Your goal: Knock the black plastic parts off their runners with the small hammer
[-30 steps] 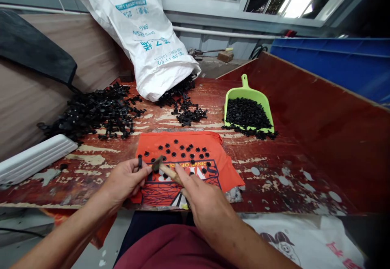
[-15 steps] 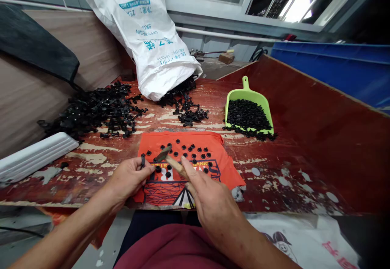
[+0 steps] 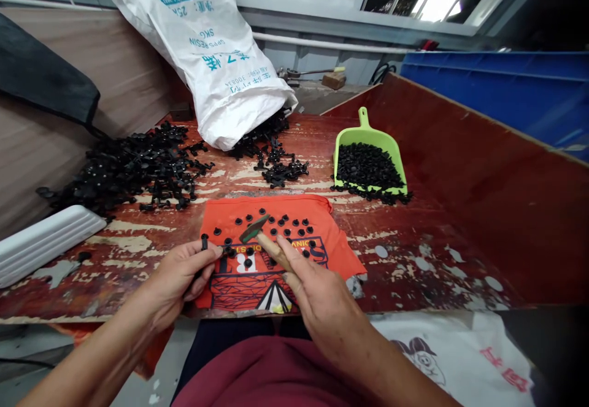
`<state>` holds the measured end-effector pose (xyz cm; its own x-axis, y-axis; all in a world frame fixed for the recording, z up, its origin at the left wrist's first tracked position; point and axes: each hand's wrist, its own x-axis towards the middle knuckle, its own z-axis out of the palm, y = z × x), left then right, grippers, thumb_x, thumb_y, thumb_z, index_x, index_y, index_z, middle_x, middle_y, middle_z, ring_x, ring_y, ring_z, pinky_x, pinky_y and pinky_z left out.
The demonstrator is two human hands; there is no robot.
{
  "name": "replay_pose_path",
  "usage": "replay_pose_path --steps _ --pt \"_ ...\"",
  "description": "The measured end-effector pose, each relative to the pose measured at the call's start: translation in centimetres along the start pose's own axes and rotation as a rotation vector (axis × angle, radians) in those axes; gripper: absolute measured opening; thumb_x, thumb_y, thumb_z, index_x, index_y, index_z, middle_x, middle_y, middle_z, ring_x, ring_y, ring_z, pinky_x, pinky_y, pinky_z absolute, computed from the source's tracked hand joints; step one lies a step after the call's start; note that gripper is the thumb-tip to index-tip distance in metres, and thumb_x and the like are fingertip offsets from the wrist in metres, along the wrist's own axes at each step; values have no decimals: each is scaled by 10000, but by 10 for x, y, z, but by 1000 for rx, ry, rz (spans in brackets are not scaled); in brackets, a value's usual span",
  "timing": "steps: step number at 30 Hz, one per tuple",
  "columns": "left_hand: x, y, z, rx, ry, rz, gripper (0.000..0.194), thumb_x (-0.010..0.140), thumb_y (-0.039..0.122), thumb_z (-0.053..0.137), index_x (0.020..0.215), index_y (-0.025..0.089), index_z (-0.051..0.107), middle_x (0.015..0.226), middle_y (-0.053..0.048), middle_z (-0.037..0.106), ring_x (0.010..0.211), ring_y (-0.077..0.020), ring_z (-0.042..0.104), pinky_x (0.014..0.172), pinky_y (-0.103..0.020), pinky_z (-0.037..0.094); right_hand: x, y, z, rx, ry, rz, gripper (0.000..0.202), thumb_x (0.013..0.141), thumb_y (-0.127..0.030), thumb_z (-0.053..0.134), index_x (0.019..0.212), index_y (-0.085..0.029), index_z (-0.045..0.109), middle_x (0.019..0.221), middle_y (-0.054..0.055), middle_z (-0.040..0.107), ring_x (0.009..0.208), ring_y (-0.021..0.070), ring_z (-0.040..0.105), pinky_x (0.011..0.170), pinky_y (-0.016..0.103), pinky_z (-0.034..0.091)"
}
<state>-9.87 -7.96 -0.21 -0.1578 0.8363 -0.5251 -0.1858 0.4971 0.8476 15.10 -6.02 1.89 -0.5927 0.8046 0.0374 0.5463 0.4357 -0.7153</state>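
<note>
Between thumb and fingers, my left hand (image 3: 179,275) pinches a small black plastic part (image 3: 205,242) at the left edge of an orange printed cloth (image 3: 343,256). My right hand (image 3: 322,296) is wrapped around the wooden handle of a small hammer (image 3: 275,251). Its greenish metal head hovers over the cloth, tilted up to the right, a short way from my left fingertips. Several round black pieces (image 3: 248,263) with short stubs lie scattered on the cloth around the hammer.
A heap of black parts (image 3: 133,164) lies at the left, and more spill from a white sack (image 3: 239,103). A green dustpan (image 3: 400,149) full of black pieces stands right. Beyond it are a wooden side board (image 3: 442,143) and a blue bin (image 3: 497,88). A white ridged piece (image 3: 50,241) lies left.
The hammer head has risen and swung slightly right, away from my left fingers. My left hand has drawn back a little to the left, still pinching the black part. The view has shifted slightly.
</note>
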Motion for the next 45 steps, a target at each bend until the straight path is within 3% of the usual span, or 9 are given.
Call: replay_pose_path --steps 6,9,17,23,28,33,39,45 --pt "1 -1 -4 14 -19 -16 445 681 486 777 570 171 482 387 80 452 283 -18 285 308 -149 163 -9 14 11 -3 2 52 563 1001 -175 351 1558 -235 297 1355 86 646 1163 245 646 986 440 529" --pt "1 -2 1 118 29 -9 420 717 494 748 618 179 489 375 95 438 278 -16 267 315 -143 155 -9 16 9 -23 4 35 565 992 -158 357 1551 -221 311 1351 95 647 1104 249 673 919 424 562" --pt "-2 -1 14 200 143 50 461 631 558 747 644 203 454 393 113 436 281 -18 270 306 -141 179 2 1 2 -244 32 -60 551 1022 -205 358 1568 -229 297 1236 126 695 1021 262 700 894 394 570" --pt "-1 -3 10 180 94 45 475 618 580 750 686 199 475 397 135 391 310 -3 213 325 -127 144 11 -12 8 -413 -148 43 576 999 -198 429 1560 -273 317 1114 115 732 859 263 735 724 350 588" --pt "-5 0 10 211 84 49 493 607 602 736 641 202 451 400 131 369 333 -8 208 332 -137 146 12 -15 4 -330 -22 -25 588 1025 -213 367 1593 -254 218 1149 113 724 904 236 717 788 331 569" --pt "-3 -3 11 256 53 118 455 648 590 711 653 201 475 449 106 417 366 -29 268 347 -151 201 17 -14 2 -480 -181 98 590 994 -211 444 1565 -278 312 1048 115 749 820 276 733 683 352 575" --pt "-1 -2 8 289 20 91 459 682 601 683 638 209 447 440 105 412 348 -36 263 355 -167 184 11 -13 -2 -313 30 -50 585 1024 -220 374 1590 -258 233 1120 101 732 902 241 713 794 342 576" --pt "-7 5 9 337 28 88 441 778 566 564 563 190 482 382 71 399 345 -46 277 391 -177 196 12 -16 2 -495 -167 51 573 1000 -211 417 1561 -275 321 1022 109 738 774 261 730 683 347 584"
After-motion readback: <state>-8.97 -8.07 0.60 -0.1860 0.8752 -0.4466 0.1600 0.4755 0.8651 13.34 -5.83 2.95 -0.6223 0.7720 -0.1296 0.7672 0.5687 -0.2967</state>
